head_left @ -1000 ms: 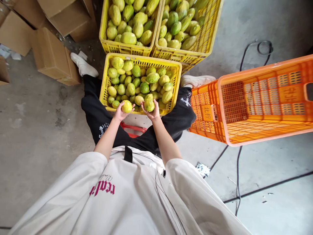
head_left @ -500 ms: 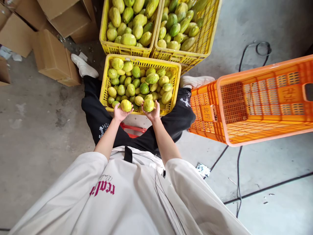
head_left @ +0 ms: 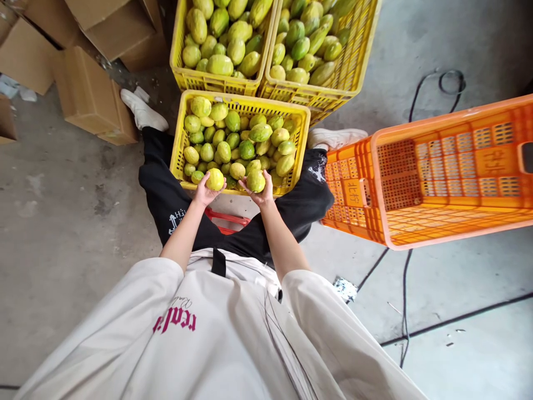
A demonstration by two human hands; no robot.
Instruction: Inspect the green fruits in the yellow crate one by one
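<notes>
My left hand (head_left: 207,193) is closed around a bright yellow, roundish papaya (head_left: 215,179), its fingers curled under the fruit. A greener, yellow-mottled papaya (head_left: 255,180) rests in my right hand (head_left: 263,194), whose fingers wrap its sides and underside. Both fruits are held side by side above the near rim of a yellow plastic crate (head_left: 245,99) standing between my legs. Inside that crate lie several more green and yellow papayas (head_left: 224,151). My fingertips are partly hidden by the fruits.
Two more yellow crates, a left one (head_left: 216,83) and a right one (head_left: 312,95), hold papayas beyond the near crate. An orange crate (head_left: 353,191) lies to my right. Cardboard boxes (head_left: 85,91) stand at upper left. Black cables (head_left: 453,322) cross the floor on the right.
The papaya in my right hand appears slightly turned, showing a greener side. My left hand keeps its hold, and the view has shifted a little.
</notes>
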